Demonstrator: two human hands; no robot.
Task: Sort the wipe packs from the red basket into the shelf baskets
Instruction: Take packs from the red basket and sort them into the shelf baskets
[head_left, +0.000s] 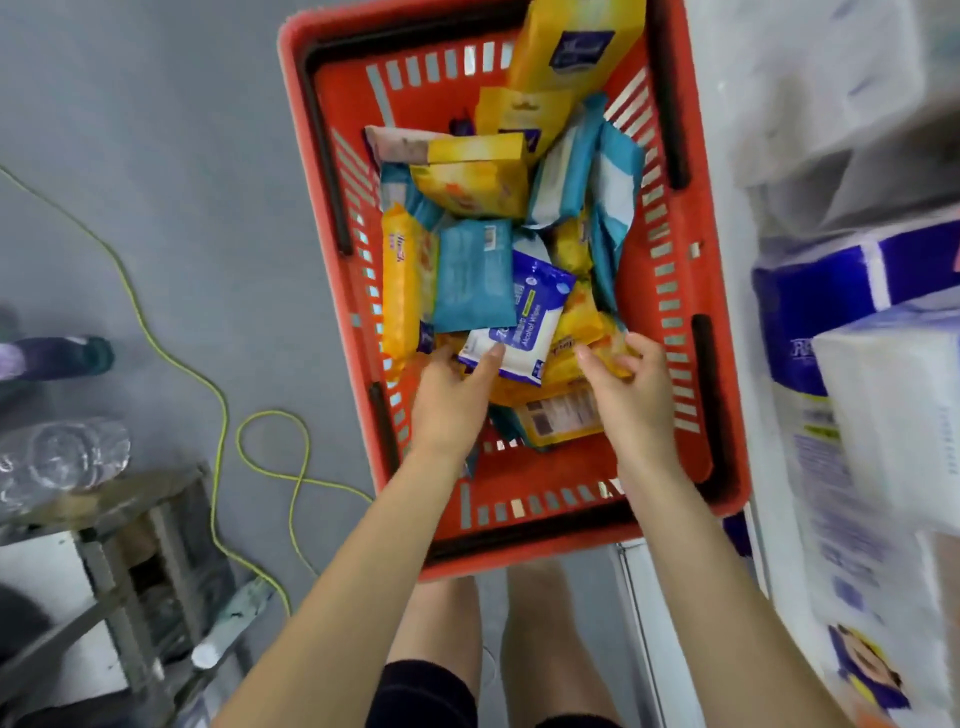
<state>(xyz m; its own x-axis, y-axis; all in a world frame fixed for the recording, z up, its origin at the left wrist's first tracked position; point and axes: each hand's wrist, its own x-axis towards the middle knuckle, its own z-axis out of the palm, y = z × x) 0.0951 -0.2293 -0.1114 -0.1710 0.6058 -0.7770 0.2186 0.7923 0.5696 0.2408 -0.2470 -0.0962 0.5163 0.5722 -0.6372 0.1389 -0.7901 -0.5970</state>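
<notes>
The left hand (451, 397) reaches into the red basket (545, 470) at centre frame, its thumb lying on top of a white pack (524, 332) of alcohol wipes and its fingers tucked at the pack's lower left corner, so it pinches that pack. Just to its right, the right hand (631, 387) has its fingers curled round a yellow pack (609, 340) near the basket's right wall. The two hands are near each other but apart. The white pack lies on a heap of yellow and blue packs, partly under a teal pack (472, 275) above it. The basket sits on a grey floor (156, 156) with a green cord (224, 415) looping at left. A clear bottle (62, 457) lies on a stool (104, 525) at lower left, and wrapped paper rolls (831, 291) fill the right edge.
</notes>
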